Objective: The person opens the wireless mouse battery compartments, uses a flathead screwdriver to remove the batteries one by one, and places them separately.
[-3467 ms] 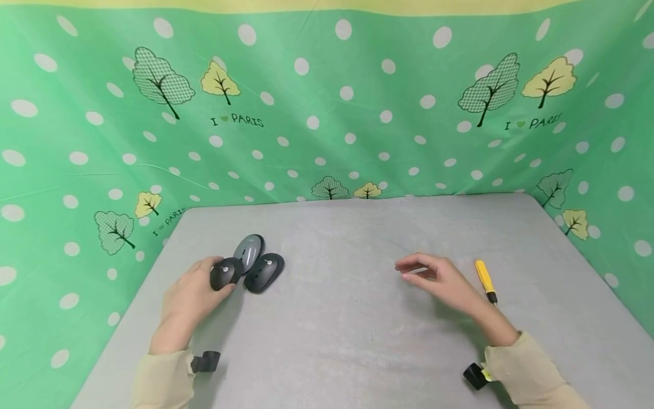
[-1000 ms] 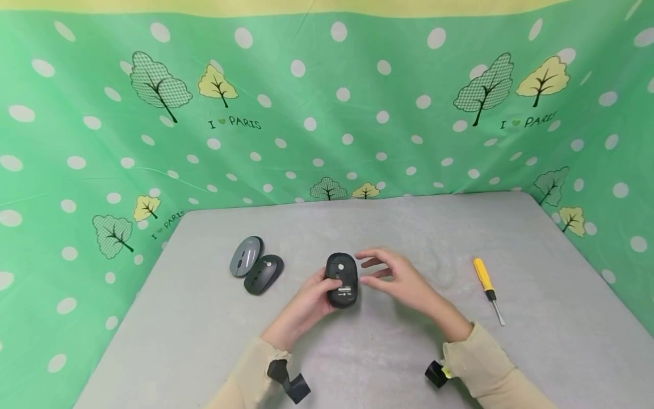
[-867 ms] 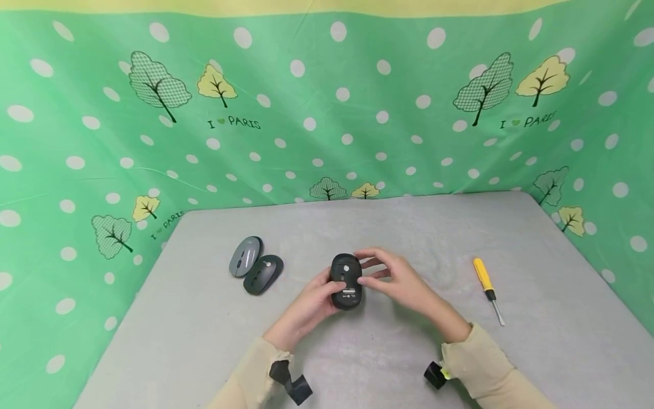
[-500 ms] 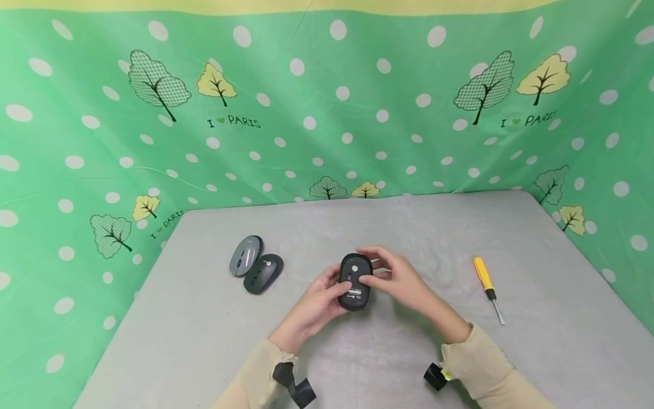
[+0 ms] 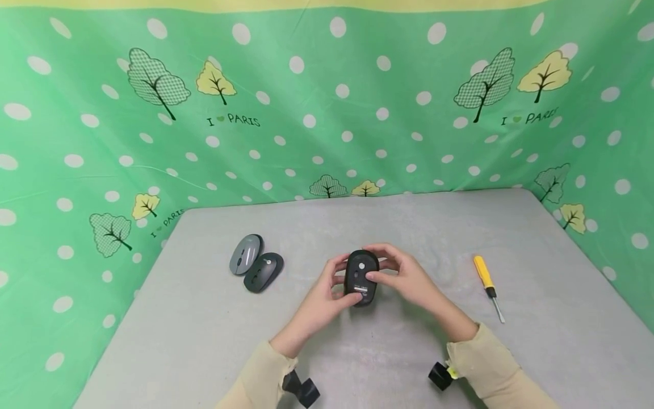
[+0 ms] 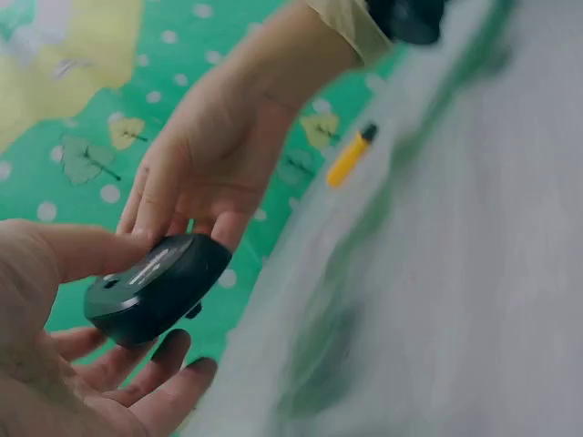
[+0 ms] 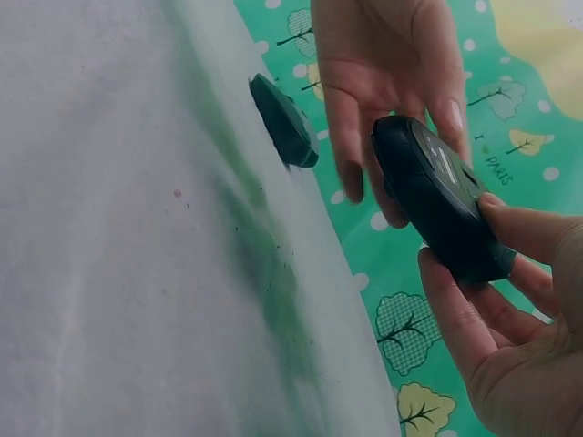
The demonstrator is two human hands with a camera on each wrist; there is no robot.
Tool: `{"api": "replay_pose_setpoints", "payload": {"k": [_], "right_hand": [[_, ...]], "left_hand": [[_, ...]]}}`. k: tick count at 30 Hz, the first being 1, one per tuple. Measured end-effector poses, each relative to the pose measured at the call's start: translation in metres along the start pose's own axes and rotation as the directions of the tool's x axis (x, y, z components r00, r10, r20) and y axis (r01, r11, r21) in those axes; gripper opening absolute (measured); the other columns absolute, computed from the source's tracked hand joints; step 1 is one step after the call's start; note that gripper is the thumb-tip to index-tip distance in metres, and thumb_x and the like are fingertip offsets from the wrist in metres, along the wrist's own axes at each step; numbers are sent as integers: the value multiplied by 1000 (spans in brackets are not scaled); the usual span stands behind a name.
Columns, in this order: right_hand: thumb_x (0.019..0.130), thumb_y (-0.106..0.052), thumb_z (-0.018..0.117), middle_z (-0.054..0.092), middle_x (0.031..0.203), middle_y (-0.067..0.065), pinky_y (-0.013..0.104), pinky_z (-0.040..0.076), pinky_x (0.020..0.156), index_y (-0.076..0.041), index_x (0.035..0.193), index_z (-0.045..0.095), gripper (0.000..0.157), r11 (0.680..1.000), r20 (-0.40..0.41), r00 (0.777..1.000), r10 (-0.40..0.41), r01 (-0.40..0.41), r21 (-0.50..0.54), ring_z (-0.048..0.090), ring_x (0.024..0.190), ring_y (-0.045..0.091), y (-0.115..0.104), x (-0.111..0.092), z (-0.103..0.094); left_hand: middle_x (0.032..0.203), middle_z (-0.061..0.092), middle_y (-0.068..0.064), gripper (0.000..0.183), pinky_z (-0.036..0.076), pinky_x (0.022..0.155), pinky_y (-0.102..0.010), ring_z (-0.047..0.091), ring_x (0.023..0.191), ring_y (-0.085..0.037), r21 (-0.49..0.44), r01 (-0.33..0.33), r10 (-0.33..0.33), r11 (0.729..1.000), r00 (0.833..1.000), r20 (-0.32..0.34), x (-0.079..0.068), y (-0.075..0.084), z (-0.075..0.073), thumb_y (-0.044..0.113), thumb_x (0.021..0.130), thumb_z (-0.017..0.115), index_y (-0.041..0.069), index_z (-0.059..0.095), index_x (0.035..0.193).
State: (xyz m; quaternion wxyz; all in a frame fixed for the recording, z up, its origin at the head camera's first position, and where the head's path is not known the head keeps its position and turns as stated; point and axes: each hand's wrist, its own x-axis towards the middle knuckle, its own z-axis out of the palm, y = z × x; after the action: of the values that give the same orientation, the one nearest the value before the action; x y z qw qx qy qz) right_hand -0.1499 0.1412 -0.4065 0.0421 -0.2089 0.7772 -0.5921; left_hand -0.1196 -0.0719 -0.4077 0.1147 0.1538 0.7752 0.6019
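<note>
A black computer mouse (image 5: 361, 284) is held up over the middle of the table, its underside with a white round spot and a label facing the head camera. My right hand (image 5: 409, 279) pinches its right side, thumb on the underside and fingers behind, as the right wrist view shows on the mouse (image 7: 442, 200). At the lower left my left hand (image 5: 327, 292) holds it too, thumb across the bottom end. In the left wrist view the left fingers (image 6: 173, 391) spread below the mouse (image 6: 159, 287).
Two more mice, one grey (image 5: 245, 254) and one black (image 5: 263, 272), lie side by side on the left of the grey table (image 5: 204, 341). A screwdriver with a yellow handle (image 5: 483, 272) lies at the right. Green dotted cloth (image 5: 327, 68) hangs behind and at the sides.
The left hand has brought the mouse from the left group to the middle, underside showing. The right hand has taken hold of it; the left thumb has slid down to its lower end.
</note>
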Motion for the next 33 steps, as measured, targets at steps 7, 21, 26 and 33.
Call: {"api": "replay_pose_setpoints", "payload": {"k": [7,21,26,33], "right_hand": [[90,-7,72,63,129,20,31,58,91,-4,135,57,48,1000,4,1000,-9,9,3,66,102,25,0,-1,-2],[87,-8,75,63,129,22,25,60,84,-10,138,55,55,994,53,998,44,-49,102,70,104,10,-3,-5,-2],[87,-8,75,64,128,23,24,60,83,-9,138,56,54,993,43,997,59,-63,103,71,105,15,-2,-5,0],[87,-9,75,65,127,23,23,60,84,-9,137,57,53,994,16,997,80,-81,77,70,110,29,-4,-6,2]], "left_hand": [[154,41,-11,92,59,87,-27,57,119,-28,204,-81,82,976,997,8,-5,4,1,9,82,80,13,25,157],[150,43,-11,94,59,76,-19,59,113,-27,186,-73,77,980,997,-17,-9,7,3,4,80,81,18,28,157],[149,42,-15,93,59,72,-17,63,106,-28,185,-75,80,980,997,-20,-9,6,5,4,80,81,17,28,156],[150,41,-16,93,58,71,-15,63,105,-28,184,-69,74,980,997,-21,-10,5,6,4,81,80,17,28,156]]}}
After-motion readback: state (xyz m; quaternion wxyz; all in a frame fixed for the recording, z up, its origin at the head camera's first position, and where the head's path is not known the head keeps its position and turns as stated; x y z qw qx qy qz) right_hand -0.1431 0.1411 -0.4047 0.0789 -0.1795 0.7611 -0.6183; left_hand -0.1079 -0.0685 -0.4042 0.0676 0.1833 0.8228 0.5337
